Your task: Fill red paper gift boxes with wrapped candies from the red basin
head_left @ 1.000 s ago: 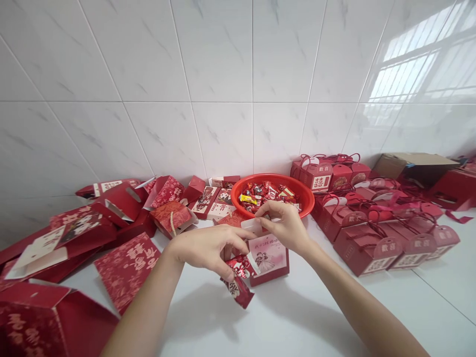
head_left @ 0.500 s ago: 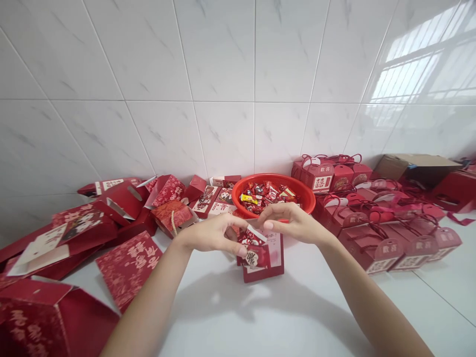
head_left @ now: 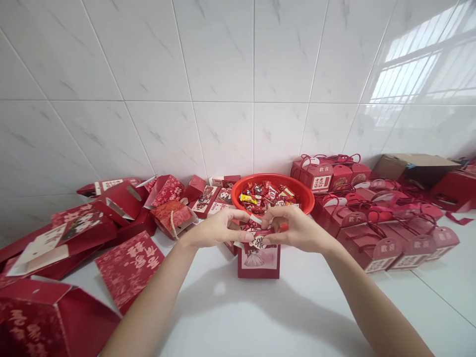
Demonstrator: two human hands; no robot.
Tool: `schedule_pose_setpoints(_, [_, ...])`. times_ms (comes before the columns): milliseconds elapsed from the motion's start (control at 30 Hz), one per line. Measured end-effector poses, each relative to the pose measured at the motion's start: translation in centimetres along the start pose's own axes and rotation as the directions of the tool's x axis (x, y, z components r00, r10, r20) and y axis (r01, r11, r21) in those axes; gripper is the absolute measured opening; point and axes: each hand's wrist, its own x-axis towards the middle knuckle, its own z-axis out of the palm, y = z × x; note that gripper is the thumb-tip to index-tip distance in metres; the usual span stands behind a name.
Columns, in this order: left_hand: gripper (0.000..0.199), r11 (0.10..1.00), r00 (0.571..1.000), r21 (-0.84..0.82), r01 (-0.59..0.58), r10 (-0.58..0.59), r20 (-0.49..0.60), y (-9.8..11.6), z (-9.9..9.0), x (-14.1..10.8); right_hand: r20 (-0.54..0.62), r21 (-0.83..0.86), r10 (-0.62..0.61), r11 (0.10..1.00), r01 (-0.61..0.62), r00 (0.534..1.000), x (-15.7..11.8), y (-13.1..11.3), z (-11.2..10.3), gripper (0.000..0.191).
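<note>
A small red gift box (head_left: pixel 258 271) stands upright on the white surface in front of me, with a white dress pictured on its front. At its top is a red piece with a cream emblem and a dark character (head_left: pixel 258 241), which looks like the box's flap. My left hand (head_left: pixel 219 229) pinches this piece from the left. From the right, my right hand (head_left: pixel 295 229) pinches it too, fingers bent over the box's top. Red wrappers show between the hands; whether they lie inside the box I cannot tell.
Behind the box sits a red plastic basin (head_left: pixel 309 198) of wrapped sweets. Finished-looking red boxes with cord handles (head_left: pixel 372 248) stand in rows at right, near a cardboard box (head_left: pixel 420 161). Open and flat red boxes (head_left: pixel 128 265) lie heaped at left. A tiled wall (head_left: pixel 223 129) rises behind.
My right hand has come down from above the box and closed on its top. The emblem piece has risen from the box's front to its top edge, and the box has turned slightly.
</note>
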Motion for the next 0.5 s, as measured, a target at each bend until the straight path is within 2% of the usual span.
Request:
schedule_pose_setpoints(100, [0.041,0.998,1.0,-0.055,-0.008,0.008,-0.011,-0.1,-0.4,-0.1,-0.046,0.064,-0.045,0.997,0.048,0.998,0.0,0.1,-0.7,0.023])
schedule_pose_setpoints(233, [0.039,1.0,1.0,-0.011,0.016,-0.016,0.021,-0.1,-1.1,-0.7,-0.144,0.051,-0.098,0.993,0.107,0.985,0.1,0.3,-1.8,0.019])
schedule_pose_setpoints(400, [0.039,0.999,1.0,-0.036,0.008,-0.009,-0.026,0.6,-1.7,-1.4,-0.306,-0.141,-0.236,0.969,0.202,0.922,0.1,0.7,-2.4,0.008])
schedule_pose_setpoints(500, [0.041,0.997,0.996,-0.078,0.024,-0.03,-0.082,1.0,-1.9,-1.6,-0.347,-0.261,-0.306,0.939,0.222,0.886,0.2,1.0,-1.9,0.011])
